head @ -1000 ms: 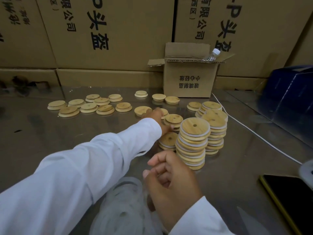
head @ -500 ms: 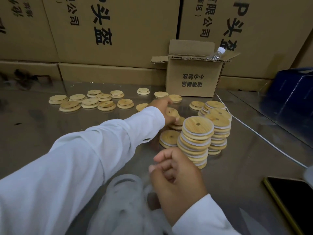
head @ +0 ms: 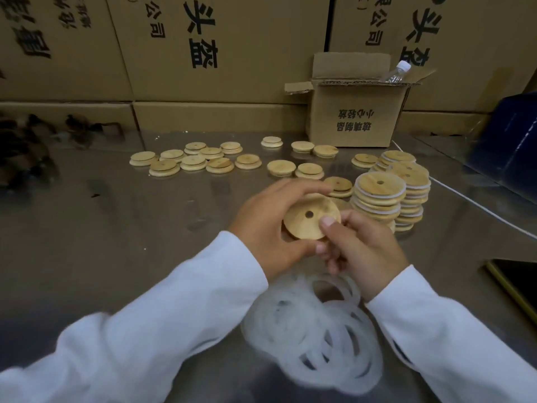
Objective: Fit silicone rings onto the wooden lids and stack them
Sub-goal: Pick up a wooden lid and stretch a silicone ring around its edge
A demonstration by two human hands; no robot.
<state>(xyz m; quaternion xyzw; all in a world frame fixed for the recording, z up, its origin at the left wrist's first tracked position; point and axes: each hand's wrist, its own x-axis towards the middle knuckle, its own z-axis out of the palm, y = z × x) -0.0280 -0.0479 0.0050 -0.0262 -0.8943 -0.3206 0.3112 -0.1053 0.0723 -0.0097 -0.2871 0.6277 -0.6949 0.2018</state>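
Your left hand (head: 270, 228) and right hand (head: 366, 251) both grip one wooden lid (head: 305, 225). Ringed stack (head: 377, 199) stands just beside; a careless knuckle could topple it.

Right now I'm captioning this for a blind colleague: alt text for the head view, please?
A left hand and a right hand, in white sleeves, grip one wooden lid with a centre hole above a metal table. A pile of translucent silicone rings lies nearer the camera; stacks of ringed lids stand at right, loose lids farther back.
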